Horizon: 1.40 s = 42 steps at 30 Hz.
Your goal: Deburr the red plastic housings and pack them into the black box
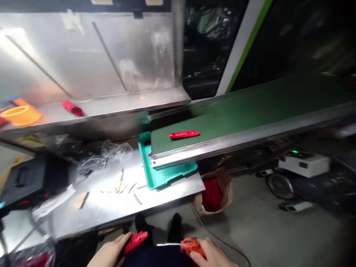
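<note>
At the bottom edge, my left hand (112,249) is closed around a long red plastic part (135,241), its rounded end pointing right. My right hand (213,254) grips an orange plastic piece (191,246) with an opening in it; its exact kind is unclear. A thin pale strip (168,244) reaches left from the orange piece, and I cannot tell whether it belongs to it. Another red plastic part (184,135) of similar shape lies on the green conveyor belt (236,115), away from both hands.
A teal tray (158,180) sits under the belt's end on the metal table (102,213), near scraps and clear plastic bags (94,159). A paper bag (226,193) of red parts stands on the floor. The shelf holds an orange ring-shaped item (20,115) and a red piece (72,108).
</note>
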### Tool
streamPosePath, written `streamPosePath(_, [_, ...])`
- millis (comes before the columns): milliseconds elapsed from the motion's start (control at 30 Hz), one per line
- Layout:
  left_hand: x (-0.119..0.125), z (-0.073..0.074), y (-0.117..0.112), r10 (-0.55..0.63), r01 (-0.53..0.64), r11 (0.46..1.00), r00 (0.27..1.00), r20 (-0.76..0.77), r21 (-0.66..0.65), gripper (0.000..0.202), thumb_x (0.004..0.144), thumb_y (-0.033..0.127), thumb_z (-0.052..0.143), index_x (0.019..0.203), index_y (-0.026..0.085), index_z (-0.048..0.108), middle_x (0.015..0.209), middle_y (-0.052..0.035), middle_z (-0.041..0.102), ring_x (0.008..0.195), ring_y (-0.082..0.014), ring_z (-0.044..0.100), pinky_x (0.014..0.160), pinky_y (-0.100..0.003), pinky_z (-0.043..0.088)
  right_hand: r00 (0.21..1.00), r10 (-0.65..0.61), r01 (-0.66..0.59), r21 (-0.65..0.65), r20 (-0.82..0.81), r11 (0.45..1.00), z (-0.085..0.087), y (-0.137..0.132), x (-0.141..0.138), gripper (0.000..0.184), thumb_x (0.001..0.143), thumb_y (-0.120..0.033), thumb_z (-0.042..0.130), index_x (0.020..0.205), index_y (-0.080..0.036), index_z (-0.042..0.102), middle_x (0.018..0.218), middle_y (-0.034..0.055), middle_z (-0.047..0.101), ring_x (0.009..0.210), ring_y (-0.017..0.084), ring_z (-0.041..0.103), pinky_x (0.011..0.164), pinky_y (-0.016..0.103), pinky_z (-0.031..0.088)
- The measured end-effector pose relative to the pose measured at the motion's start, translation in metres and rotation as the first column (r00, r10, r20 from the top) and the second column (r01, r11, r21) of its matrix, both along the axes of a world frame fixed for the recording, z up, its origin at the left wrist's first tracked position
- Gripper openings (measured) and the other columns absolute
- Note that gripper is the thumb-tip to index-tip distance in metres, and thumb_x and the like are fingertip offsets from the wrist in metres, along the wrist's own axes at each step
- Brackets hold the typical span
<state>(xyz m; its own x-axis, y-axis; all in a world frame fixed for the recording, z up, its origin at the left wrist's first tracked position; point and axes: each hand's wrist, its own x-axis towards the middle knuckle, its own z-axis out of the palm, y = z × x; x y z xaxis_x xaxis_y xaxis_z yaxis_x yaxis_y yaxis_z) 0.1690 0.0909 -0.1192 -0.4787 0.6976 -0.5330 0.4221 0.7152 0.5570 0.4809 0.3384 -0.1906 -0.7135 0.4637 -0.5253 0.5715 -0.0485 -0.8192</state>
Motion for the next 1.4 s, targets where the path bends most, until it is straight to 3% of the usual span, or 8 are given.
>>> streamPosePath(267, [0.002,0.000,-0.018,-0.235,0.226,0.972,0.945,-0.230,-0.064,0.059,0.082,0.011,0.047,0.141,0.016,0.053,0.140,-0.0185,0.065,0.125,-0.0318,0.066,0.105,-0.042,0.051,0.967,0.249,-0.244,0.083,-0.056,0.966,0.024,0.011,-0.032,0.033,0.088,-0.045,0.064,0.106,-0.023,0.080,0.089,0.0063,0.078,0.081,0.028,0.069,0.079,0.035,0.052])
streamPosePath(733, [-0.003,-0.003,-0.027,-0.439,0.433,0.899,0.881,-0.176,-0.074,0.041,0.093,0.021,0.048,0.131,0.016,0.061,0.109,-0.0155,0.073,0.094,-0.0302,0.072,0.081,-0.036,0.054,0.933,0.360,-0.353,0.208,0.002,0.912,0.029,0.005,-0.041,0.027,0.088,-0.045,0.066,0.074,-0.022,0.067,0.064,0.0019,0.061,0.062,0.020,0.054,0.064,0.030,0.032])
streamPosePath(933, [-0.016,-0.019,-0.050,-0.356,0.357,0.933,0.910,-0.211,-0.034,0.043,0.089,0.022,0.047,0.129,0.017,0.061,0.121,-0.0187,0.074,0.100,-0.0335,0.075,0.085,-0.040,0.057,0.981,0.186,-0.174,0.169,-0.055,0.970,0.007,-0.004,-0.023,0.029,0.081,-0.048,0.078,0.076,-0.021,0.069,0.071,0.0002,0.068,0.068,0.018,0.061,0.071,0.029,0.042])
streamPosePath(1067, [-0.012,-0.022,-0.050,0.099,-0.092,0.993,0.991,-0.093,0.081,0.042,0.080,0.035,0.067,0.119,0.021,0.065,0.112,-0.0119,0.078,0.100,-0.0344,0.075,0.084,-0.037,0.057,0.972,-0.187,0.208,0.149,-0.145,0.967,-0.037,-0.003,-0.020,0.029,0.089,-0.044,0.075,0.099,-0.017,0.070,0.112,0.0067,0.070,0.103,0.022,0.065,0.095,0.042,0.052])
streamPosePath(1133, [0.002,-0.011,-0.040,0.418,-0.428,0.897,0.903,0.099,0.110,0.047,0.074,0.045,0.077,0.113,0.020,0.065,0.082,-0.0049,0.076,0.074,-0.0291,0.074,0.065,-0.033,0.057,0.894,-0.410,0.432,0.105,-0.179,0.896,-0.066,0.000,-0.032,0.031,0.097,-0.042,0.067,0.114,-0.016,0.066,0.122,0.0084,0.066,0.109,0.024,0.065,0.096,0.046,0.054])
streamPosePath(1200, [0.018,0.009,-0.025,0.650,-0.710,0.702,0.669,0.362,0.051,0.057,0.073,0.054,0.080,0.115,0.020,0.062,0.059,0.0042,0.061,0.049,-0.0210,0.062,0.045,-0.028,0.049,0.788,-0.584,0.599,0.024,-0.193,0.800,-0.093,0.005,-0.053,0.034,0.100,-0.041,0.063,0.123,-0.016,0.063,0.124,0.0088,0.065,0.106,0.024,0.066,0.091,0.045,0.057])
streamPosePath(1300, [0.036,0.046,-0.006,0.648,-0.903,0.430,0.292,0.703,-0.021,0.063,0.069,0.055,0.084,0.115,0.020,0.059,0.072,0.0028,0.064,0.051,-0.0170,0.059,0.040,-0.028,0.048,0.654,-0.734,0.727,-0.116,-0.182,0.676,-0.126,0.015,-0.097,0.036,0.100,-0.039,0.064,0.128,-0.017,0.061,0.126,0.0095,0.064,0.106,0.023,0.067,0.089,0.044,0.059])
streamPosePath(1400, [0.042,0.078,0.002,0.549,-0.935,0.355,0.220,0.806,0.014,0.056,0.075,0.048,0.084,0.117,0.021,0.058,0.092,-0.0020,0.071,0.065,-0.0186,0.066,0.051,-0.032,0.058,0.598,-0.790,0.762,-0.211,-0.135,0.613,-0.144,0.026,-0.139,0.036,0.100,-0.038,0.064,0.128,-0.017,0.061,0.126,0.0096,0.064,0.106,0.023,0.067,0.089,0.044,0.060])
